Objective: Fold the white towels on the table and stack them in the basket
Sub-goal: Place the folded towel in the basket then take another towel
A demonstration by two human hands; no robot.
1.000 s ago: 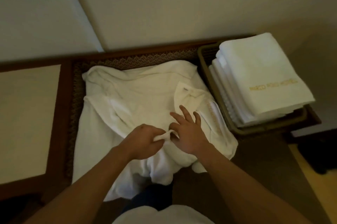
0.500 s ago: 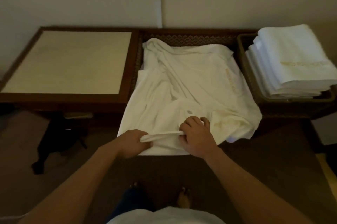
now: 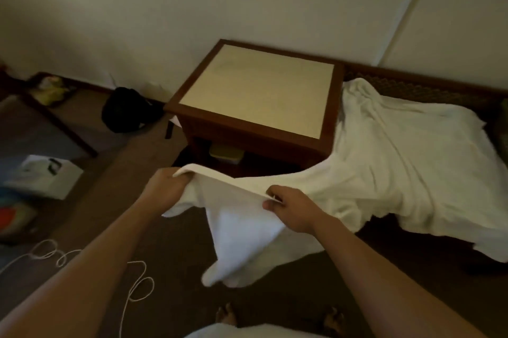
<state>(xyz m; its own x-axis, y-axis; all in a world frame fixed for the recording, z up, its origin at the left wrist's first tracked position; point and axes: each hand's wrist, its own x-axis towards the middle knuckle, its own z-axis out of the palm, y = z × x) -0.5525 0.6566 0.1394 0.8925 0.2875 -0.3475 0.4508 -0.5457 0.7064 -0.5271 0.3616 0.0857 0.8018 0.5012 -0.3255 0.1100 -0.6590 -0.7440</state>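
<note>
hands: your left hand and right hand are both pinching one hem of the white towel | towel: lying half across the table, near end hanging | progress: unfolded, folding just starting; basket out of view
</note>
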